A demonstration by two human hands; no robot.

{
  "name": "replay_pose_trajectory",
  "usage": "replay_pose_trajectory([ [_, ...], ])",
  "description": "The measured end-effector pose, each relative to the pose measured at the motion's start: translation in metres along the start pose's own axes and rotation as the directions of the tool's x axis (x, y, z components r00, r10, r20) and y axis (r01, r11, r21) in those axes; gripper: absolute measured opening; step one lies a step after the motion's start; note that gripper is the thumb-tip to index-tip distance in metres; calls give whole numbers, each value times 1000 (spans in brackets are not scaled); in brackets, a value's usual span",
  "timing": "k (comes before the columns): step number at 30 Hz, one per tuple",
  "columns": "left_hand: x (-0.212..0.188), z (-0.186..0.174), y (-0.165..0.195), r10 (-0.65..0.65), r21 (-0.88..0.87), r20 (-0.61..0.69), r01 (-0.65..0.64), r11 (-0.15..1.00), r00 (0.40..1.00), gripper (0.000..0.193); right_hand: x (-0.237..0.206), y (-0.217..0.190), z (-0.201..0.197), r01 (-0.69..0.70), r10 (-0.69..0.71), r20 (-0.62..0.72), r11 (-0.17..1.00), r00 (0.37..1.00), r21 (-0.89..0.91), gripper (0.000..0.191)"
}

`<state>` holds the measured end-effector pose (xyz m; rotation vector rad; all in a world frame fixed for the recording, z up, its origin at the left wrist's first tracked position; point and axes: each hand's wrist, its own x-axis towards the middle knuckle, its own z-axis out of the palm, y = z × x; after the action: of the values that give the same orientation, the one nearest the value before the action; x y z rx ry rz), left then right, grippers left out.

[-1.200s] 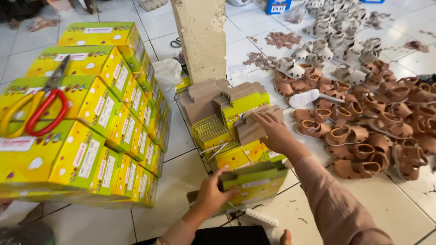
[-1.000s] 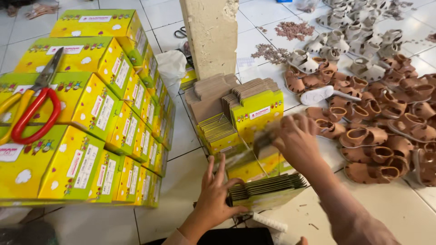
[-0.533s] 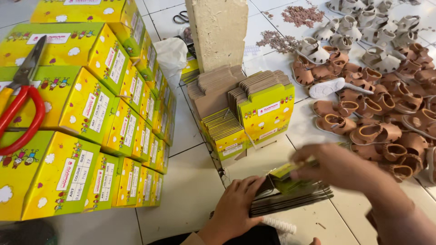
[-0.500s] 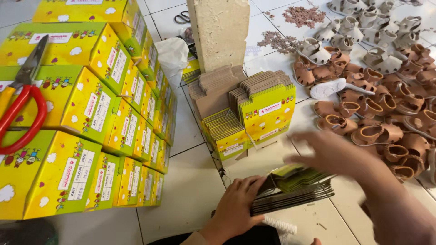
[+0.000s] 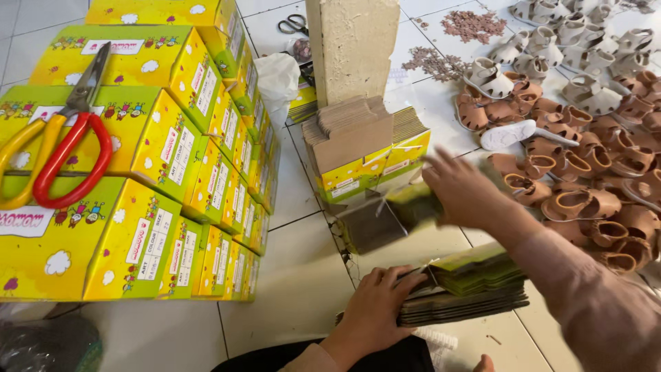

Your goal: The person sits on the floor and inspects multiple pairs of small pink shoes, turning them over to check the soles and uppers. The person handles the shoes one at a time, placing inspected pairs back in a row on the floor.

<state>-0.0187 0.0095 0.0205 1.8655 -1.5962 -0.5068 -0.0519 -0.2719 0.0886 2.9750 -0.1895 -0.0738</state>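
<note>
Yellow flat carton (image 5: 385, 213) in right hand (image 5: 461, 189), left hand (image 5: 375, 303) steadying stack (image 5: 475, 293)

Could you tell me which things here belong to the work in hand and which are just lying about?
In hand:
left hand on flat carton stack
right hand lifting flat carton

Lying about:
red-handled scissors
black scissors
white plastic bag

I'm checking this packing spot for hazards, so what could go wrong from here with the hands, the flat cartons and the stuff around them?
1. The right hand lifts a blurred flat carton off the pile; the left hand only presses the pile of flat cartons at one end, so it might slide apart.
2. The scissors lie loose on the stacked yellow boxes and could fall if those are bumped.
3. Small sandals crowd the floor beside the right arm; a sweep could scatter them.
</note>
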Motion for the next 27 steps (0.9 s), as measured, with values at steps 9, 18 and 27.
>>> replay_pose_trajectory([
  [9, -10, 19, -2, 112, 92, -65, -106, 990, 992, 79, -89, -11, 1, 162, -189, -305, 981, 934, -111, 55],
  [18, -6, 25, -10, 65, 53, -39, -63, 997, 997, 72, -196, -6, -34, 1, -107, -649, 987, 753, -162, 40],
  [27, -9, 19, -4, 178, -47, -203, -191, 981, 963, 44, -276, -14, 36, -141, 81, -706, 990, 703, -28, 33],
])
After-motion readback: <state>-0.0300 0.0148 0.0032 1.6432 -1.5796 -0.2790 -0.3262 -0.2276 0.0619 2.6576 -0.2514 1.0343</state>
